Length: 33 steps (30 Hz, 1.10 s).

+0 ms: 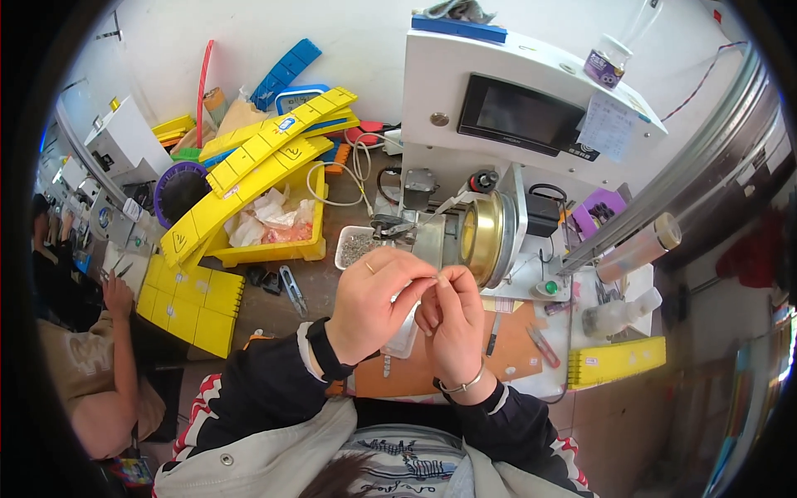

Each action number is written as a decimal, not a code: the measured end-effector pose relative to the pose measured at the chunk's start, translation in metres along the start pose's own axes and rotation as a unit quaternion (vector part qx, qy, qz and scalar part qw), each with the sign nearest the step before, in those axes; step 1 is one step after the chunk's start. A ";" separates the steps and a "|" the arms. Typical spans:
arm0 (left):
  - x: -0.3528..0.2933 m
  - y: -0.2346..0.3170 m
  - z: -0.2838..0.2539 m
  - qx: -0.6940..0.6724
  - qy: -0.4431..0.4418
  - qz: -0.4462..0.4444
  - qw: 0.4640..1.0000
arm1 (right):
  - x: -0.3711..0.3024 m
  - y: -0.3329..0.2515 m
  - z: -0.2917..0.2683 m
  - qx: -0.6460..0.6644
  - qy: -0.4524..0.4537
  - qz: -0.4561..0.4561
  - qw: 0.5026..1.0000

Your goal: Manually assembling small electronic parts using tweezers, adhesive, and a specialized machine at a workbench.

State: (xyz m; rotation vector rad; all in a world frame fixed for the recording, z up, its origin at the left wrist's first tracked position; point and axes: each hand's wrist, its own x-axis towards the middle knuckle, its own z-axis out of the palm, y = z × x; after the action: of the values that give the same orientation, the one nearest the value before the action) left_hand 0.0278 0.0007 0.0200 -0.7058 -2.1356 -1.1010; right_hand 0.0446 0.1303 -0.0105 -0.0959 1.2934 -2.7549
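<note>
My left hand [378, 300] and my right hand [457, 319] meet in front of the machine, fingertips pinched together over the bench. Between the fingertips is something tiny, too small to name. A black band circles my left wrist and a bracelet my right. Just beyond my left hand stands a small white tray [355, 246] heaped with tiny metal parts. Past my right hand is the machine's brass-coloured wheel [480, 241]. Beneath my hands lies a brown work mat [519, 357], and a clear plastic box [404, 339] is partly covered by my hands.
Behind stands a white machine [432, 75] with a dark screen [519, 114]. Left are a yellow bin [278, 251] under stacked yellow strips [257, 158], and snips [292, 290]. A utility knife [544, 346] and a yellow strip [618, 363] lie right. Another person's hand [117, 296] is far left.
</note>
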 end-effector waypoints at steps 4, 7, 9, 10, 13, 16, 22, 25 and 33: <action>0.009 0.000 -0.007 -0.035 -0.033 0.038 0.998 | -0.003 -0.008 0.006 0.033 0.006 0.035 0.999; 0.014 0.002 -0.008 -0.025 -0.034 0.072 0.996 | -0.004 -0.014 0.005 0.057 0.014 0.050 0.997; 0.016 0.005 -0.008 -0.011 -0.035 0.063 0.997 | -0.004 -0.014 0.003 0.061 0.021 0.044 0.997; 0.017 0.007 -0.008 -0.007 -0.045 0.062 0.997 | -0.005 -0.014 0.003 0.065 0.020 0.042 0.997; 0.018 0.009 -0.010 -0.008 -0.059 0.033 0.998 | -0.004 -0.014 0.001 0.088 0.001 0.042 0.995; 0.020 0.010 -0.009 -0.026 -0.072 -0.021 0.997 | -0.003 -0.018 0.007 0.117 0.012 0.062 0.991; 0.024 0.014 -0.015 -0.036 -0.117 -0.049 0.991 | -0.005 -0.019 0.009 0.110 0.055 0.100 0.987; 0.022 0.011 -0.014 0.026 -0.133 0.067 0.988 | -0.016 -0.021 -0.002 0.085 0.047 0.128 0.987; 0.015 -0.002 0.009 0.090 -0.158 0.167 0.969 | -0.081 -0.075 -0.025 -0.035 0.066 0.171 0.982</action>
State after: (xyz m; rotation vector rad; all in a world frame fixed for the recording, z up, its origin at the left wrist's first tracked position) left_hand 0.0140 0.0096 0.0257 -1.1650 -2.2295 -0.6385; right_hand 0.1183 0.2068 0.0297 0.2826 1.2976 -2.4595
